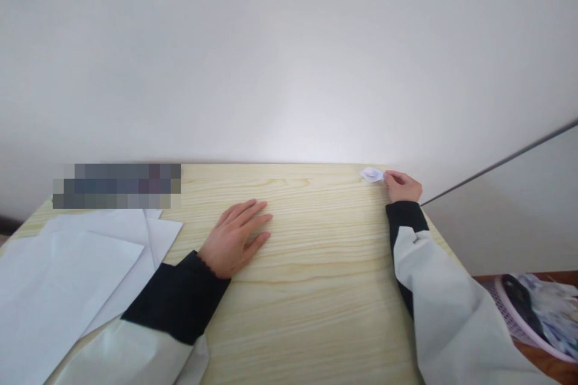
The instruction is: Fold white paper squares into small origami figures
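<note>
My left hand (237, 236) lies flat and open on the light wooden table (316, 289), fingers stretched toward the wall, holding nothing. My right hand (403, 185) reaches to the far right corner of the table. Its fingers are pinched on the edge of a small folded white paper piece (371, 174) that rests at the table's back edge. Both arms wear white sleeves with black cuffs.
Several white paper sheets (67, 277) overlap on the left part of the table. A blurred-out patch sits at the back left. A plain white wall stands right behind the table. A lilac basket (528, 328) with items in it stands low at the right.
</note>
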A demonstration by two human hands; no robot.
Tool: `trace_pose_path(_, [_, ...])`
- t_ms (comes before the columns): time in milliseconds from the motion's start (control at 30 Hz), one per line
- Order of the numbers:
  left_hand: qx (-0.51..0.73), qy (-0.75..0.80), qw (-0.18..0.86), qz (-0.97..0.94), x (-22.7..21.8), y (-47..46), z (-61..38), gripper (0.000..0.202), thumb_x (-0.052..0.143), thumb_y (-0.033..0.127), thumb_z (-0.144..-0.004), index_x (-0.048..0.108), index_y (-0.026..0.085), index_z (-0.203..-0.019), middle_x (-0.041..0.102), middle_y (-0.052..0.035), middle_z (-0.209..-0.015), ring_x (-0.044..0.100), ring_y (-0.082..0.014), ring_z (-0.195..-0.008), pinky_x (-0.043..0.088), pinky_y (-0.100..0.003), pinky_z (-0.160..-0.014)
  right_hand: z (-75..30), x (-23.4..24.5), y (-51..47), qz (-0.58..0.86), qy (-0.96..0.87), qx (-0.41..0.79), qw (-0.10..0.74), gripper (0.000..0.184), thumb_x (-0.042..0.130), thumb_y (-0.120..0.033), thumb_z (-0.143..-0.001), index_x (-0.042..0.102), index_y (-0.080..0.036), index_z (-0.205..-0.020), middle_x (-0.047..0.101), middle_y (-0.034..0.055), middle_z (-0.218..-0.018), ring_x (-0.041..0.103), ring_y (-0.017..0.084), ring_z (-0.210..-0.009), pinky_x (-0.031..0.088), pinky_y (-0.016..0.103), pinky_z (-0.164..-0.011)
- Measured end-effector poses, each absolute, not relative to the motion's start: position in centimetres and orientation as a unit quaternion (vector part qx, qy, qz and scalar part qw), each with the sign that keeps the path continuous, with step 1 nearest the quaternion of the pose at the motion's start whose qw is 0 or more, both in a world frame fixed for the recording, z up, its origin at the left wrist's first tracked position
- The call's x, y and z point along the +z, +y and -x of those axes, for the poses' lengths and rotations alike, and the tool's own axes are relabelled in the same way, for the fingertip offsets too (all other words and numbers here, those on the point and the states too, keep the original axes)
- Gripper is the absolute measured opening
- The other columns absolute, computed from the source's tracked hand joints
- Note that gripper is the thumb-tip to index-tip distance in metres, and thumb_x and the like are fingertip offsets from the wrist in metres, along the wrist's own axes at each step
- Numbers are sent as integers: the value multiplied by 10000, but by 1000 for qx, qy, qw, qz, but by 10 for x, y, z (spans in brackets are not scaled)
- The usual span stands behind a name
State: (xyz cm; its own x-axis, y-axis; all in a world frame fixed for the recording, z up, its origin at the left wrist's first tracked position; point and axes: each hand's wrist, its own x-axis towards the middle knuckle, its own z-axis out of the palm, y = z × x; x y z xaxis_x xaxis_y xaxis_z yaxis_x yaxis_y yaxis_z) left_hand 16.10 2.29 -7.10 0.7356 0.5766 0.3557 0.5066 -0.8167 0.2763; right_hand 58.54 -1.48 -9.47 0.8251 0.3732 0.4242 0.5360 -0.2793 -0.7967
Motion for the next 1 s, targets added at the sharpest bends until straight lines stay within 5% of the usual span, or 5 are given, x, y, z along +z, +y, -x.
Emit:
trace_pose_path(167, [159,297,69,-939,-71,21,-161,433,449,431,-873,528,222,-1244,442,-76,-1387,357,-261,-1306,300,-481,-1062,-598,-94,-14,803,-267,-97,524,257,644,-295,-608,736,-123,-776,712,83,-684,661,233,-666,536,354,-699])
trace_pose_path(567, [150,308,59,-938,-68,20,-164,421,416,435,-885,566,212,-1208,467,-65,-1369,369,-245,-1299,291,-449,-1073,-603,-98,-18,799,-269,-100,528,287,640,-292,-652,714,-122,-871,696,66,-720,655,193,-671,543,331,-693])
trace_pose_path(767, [164,303,59,-937,-69,21,-164,400,438,406,-882,565,208,-1205,481,-73,-1358,381,-253,-1288,300,-458,-1066,-582,-92,-30,795,-289,-143,514,365,665,-299,-627,685,-113,-940,649,117,-951,603,182,-675,517,382,-710])
trace_pose_path(833, [175,302,57,-935,-69,20,-165,378,448,384,-880,580,203,-1185,504,-82,-1334,400,-259,-1270,315,-461,-1055,-560,-90,-35,778,-322,-178,509,342,647,-281,-625,679,-122,-926,578,126,-1083,593,188,-768,513,364,-710])
trace_pose_path(1000, [211,351,48,-911,-64,2,-165,282,426,251,-890,640,170,-1055,603,-103,-1140,532,-231,-1099,432,-394,-953,-476,-87,-44,716,-501,-137,467,221,609,-284,-714,676,-155,-881,595,89,-981,571,151,-667,492,298,-568])
